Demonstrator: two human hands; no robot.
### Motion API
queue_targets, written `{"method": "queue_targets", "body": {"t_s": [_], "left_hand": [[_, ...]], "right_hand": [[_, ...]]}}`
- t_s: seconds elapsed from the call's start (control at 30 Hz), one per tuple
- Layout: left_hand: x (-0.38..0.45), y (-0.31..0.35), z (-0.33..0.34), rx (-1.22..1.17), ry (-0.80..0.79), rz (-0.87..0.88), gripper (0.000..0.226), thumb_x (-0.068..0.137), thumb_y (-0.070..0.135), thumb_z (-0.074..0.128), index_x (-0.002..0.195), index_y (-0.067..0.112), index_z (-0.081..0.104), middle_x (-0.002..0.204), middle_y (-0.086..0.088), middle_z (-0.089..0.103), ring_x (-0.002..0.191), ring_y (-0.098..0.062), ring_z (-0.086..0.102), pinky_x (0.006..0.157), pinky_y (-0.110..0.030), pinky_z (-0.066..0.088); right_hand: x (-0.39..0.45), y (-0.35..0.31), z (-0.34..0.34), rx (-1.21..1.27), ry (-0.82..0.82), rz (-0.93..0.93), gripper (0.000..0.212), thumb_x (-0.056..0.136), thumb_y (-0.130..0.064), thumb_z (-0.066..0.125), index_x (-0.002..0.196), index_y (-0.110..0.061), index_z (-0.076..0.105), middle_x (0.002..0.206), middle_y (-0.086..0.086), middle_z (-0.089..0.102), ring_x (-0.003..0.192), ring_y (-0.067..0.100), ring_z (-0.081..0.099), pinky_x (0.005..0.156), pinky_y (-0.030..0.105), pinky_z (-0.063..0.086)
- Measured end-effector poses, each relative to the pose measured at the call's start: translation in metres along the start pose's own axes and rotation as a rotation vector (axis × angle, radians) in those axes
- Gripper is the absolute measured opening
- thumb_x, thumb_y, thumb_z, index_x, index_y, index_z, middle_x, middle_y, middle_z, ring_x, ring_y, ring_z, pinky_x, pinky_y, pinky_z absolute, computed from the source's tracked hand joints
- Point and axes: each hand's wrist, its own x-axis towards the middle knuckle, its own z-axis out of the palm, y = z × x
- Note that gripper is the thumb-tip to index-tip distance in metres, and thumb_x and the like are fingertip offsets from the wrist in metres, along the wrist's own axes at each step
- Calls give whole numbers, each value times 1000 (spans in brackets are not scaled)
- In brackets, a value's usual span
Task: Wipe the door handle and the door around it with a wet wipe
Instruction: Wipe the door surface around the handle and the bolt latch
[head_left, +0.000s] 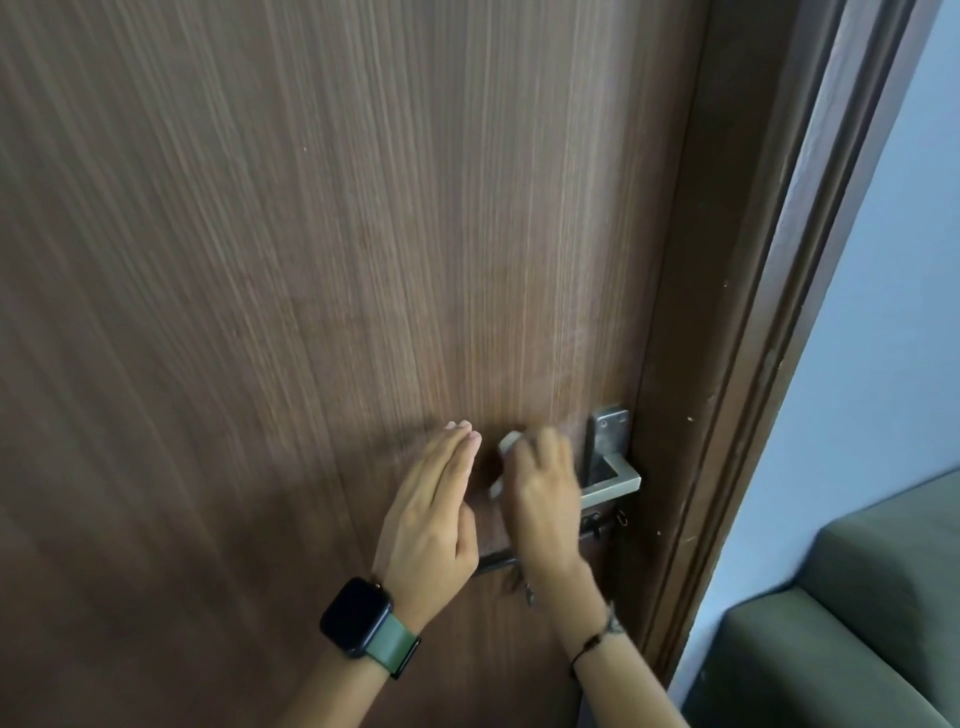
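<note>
Head view shows your left hand (434, 512) flat against the door (311, 260), fingers straight and pressed together, holding nothing, a dark smartwatch (358, 618) on a green strap at the wrist. Your right hand (543, 499), blurred, is just to its right, fingers curled onto a white wet wipe (506, 447) and pressing it to the door panel just left of the door handle (613, 486). The wipe is bunched, only its upper and left edges peeking past your fingers. The handle is a squared, brushed-metal lever on a rectangular backplate, near the door's right edge. The door is brown with fine vertical wood grain; a darker brown frame (727, 312) runs along its right. A thin dark bracelet (597, 642) circles your right wrist.
</note>
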Motion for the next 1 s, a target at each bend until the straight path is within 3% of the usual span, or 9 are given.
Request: {"method": "queue_targets", "body": {"t_s": [0.13,0.23,0.37,0.5,0.7,0.77,0.9,1.0], "left_hand": [[3,5,1,-9,-8,8,50,78,1,32,125,-3,47,130,-16,52,127,-19,39,108,-31,29],[4,6,0,-12,-2,26,49,78,0,32,125,-3,47,129,-16,53,128,-23,41,106,-35,33],[1,4,-2,8,8,19,48,79,1,33,125,-2,48,129,-15,54,125,-24,44,98,-40,44],[-1,2,-2,-1,16,7,48,79,2,32,124,-3,48,128,-16,54,126,-23,43,91,-44,51],[1,8,1,0,15,31,48,79,2,32,124,-2,48,128,-17,55,125,-24,45,96,-39,44],[1,9,2,-7,16,41,49,79,1,32,125,-2,47,128,-16,54,126,-23,43,97,-40,45],[1,9,0,-15,21,39,48,79,0,33,124,-3,48,128,-16,54,125,-24,44,95,-42,47],[-2,8,-2,1,13,37,47,79,1,33,124,-3,48,128,-16,54,124,-25,46,93,-43,49]], "right_hand": [[-21,-3,-4,19,-215,-174,28,58,-1,81,82,-4,66,82,10,62,72,26,60,43,26,47],[6,18,-23,89,-86,-6,23,66,11,71,85,0,65,82,15,61,74,32,60,58,31,48],[43,34,-35,119,38,289,17,80,12,55,92,1,55,88,16,58,78,31,56,60,40,50],[27,14,-18,105,7,334,22,66,15,63,79,-2,58,80,14,60,74,33,56,56,40,48],[-8,-14,-14,21,-210,61,16,62,4,73,64,-6,60,69,10,61,67,30,60,38,32,48],[1,3,-22,61,-194,81,10,66,6,64,66,-4,62,72,12,61,71,32,58,45,35,48],[21,33,-30,118,-7,373,20,70,16,60,75,-2,69,83,16,63,81,35,58,60,41,51],[21,32,-17,118,33,421,21,75,13,57,83,-1,70,88,16,63,85,34,56,66,42,50]]}}
